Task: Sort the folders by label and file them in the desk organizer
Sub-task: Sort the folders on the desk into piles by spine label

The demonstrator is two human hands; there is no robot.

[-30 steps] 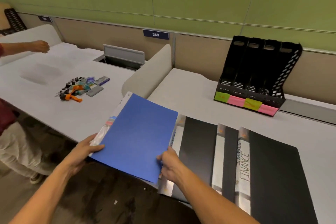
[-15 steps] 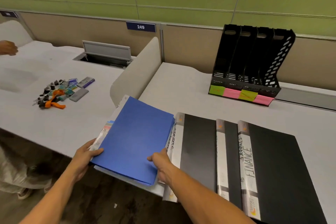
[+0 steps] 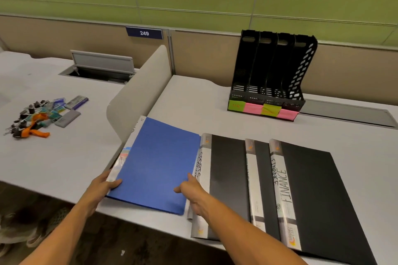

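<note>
A blue folder (image 3: 157,163) lies flat on the grey desk (image 3: 204,103), on top of a clear-sleeved folder whose edge shows at its left. My left hand (image 3: 101,187) grips the stack's left edge, thumb on top. My right hand (image 3: 191,191) holds the blue folder's right edge, thumb on the cover. To the right lie three black folders: one labelled SPORTS (image 3: 226,178), a middle one (image 3: 261,178) mostly covered, and one labelled FINANCE (image 3: 312,196). The black desk organizer (image 3: 273,71) stands at the back with its slots empty and green and pink sticky notes (image 3: 262,111) along its base.
A curved grey divider panel (image 3: 137,92) rises just left of the blue folder. Beyond it lies a pile of binder clips and small stationery (image 3: 41,114). An open cable hatch (image 3: 101,66) sits at the back left, a closed one (image 3: 344,112) right of the organizer. Someone's shoes (image 3: 21,232) are on the floor.
The blue folder, held tilted up over the desk's edge a second ago, now lies flat beside the SPORTS folder. Both hands stay on its edges. The other person's hand has left view.
</note>
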